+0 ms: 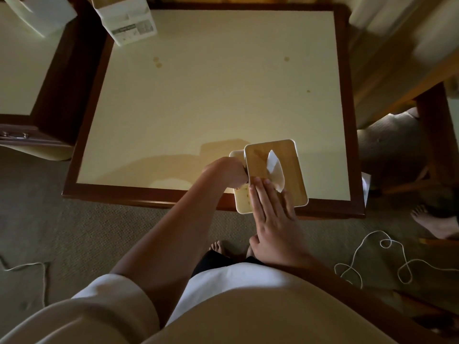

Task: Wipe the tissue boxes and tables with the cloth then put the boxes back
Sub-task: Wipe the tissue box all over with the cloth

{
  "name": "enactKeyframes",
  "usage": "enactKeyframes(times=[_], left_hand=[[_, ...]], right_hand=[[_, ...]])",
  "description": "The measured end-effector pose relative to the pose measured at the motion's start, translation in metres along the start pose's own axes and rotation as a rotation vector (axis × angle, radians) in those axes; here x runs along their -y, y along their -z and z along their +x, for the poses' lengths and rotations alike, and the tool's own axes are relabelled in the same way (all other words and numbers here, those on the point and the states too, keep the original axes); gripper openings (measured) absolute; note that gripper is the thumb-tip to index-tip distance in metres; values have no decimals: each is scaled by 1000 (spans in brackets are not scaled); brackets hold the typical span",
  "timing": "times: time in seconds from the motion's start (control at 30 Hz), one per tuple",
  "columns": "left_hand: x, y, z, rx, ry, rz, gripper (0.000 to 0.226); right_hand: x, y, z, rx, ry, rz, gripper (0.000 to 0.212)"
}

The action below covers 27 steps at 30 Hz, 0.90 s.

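While straight right fingers steady the tissue box, the left hand curls beside it, contents unclear: box-wiping step; next, rub its sides.

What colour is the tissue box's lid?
The tissue box has a wood-brown lid with a white rim; best in the head view.
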<state>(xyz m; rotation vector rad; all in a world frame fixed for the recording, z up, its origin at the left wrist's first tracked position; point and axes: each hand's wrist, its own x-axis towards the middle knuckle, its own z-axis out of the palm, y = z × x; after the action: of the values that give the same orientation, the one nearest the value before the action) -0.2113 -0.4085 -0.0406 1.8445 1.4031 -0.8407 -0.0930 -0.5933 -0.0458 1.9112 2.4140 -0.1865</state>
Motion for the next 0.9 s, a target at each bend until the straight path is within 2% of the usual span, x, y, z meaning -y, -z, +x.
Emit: enactKeyframes(times=[0.13,0.23,0.33,0.43,0.6,0.67,0.77,0.9], left_hand=[[-1,-9,-6,-118,69,-66,20],[-4,-7,-6,16,93,-121,33],[-8,4,-8,135,116,-99,14],[-9,17,-16,140,101,-32,9],[-9,23,-28,115,61,-51,30],[-8,13,-28,32,60,-116,28],[2,-15,-32,-277,-3,-121,30],[22,-41,-56,-613,-136,-361,24]], right_hand=[[0,0,0,-8,-3,15,110],[0,0,1,-11,1,27,109],[0,0,1,-13,-1,36,109],[0,0,0,-12,2,26,110],[2,-2,2,-21,-4,2,112],[3,-2,1,-21,-7,-5,111],[3,-2,0,-26,-16,-8,110],[3,-6,1,-39,-4,7,111]])
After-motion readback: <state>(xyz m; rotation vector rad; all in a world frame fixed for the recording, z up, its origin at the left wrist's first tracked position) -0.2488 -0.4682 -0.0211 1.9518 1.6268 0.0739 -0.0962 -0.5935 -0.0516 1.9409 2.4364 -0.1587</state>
